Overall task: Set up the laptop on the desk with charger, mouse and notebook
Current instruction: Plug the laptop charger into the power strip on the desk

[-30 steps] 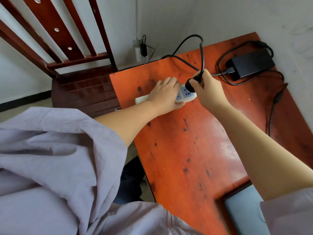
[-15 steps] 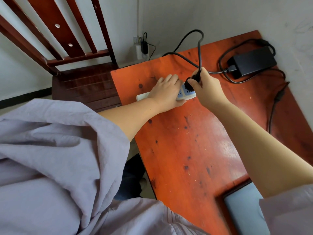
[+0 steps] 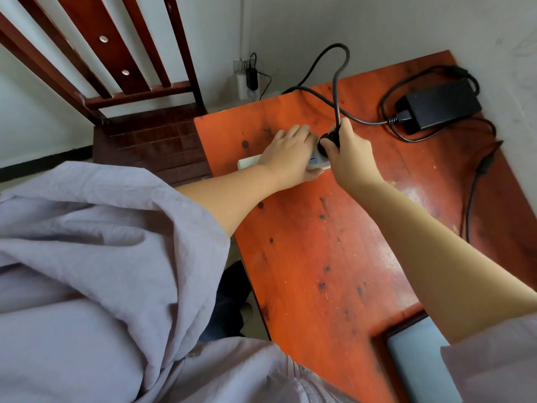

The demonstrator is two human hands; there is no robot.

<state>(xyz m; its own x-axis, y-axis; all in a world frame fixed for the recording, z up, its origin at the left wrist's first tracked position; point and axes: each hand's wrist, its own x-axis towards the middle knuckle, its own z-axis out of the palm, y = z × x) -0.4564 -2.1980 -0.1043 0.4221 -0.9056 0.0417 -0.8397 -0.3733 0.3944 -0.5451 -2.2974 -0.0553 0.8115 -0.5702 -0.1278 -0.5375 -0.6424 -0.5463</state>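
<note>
On the orange wooden desk lies a white power strip. My left hand presses down on it and covers most of it. My right hand grips the charger's black plug at the strip's right end, where the plug touches a socket. The plug's cable loops up and back to the black charger brick at the far right of the desk. A thinner charger lead runs along the right edge. The grey laptop lies closed at the near right corner, partly under my sleeve.
A dark red wooden chair stands left of the desk. A wall socket with a small black adapter sits low on the wall behind. Walls close in the desk at the back and right. My grey sleeves fill the lower left.
My right hand has kept the plug at the strip's right end, pressed a little lower onto it. The view has shifted slightly; my left hand stays on the strip.
</note>
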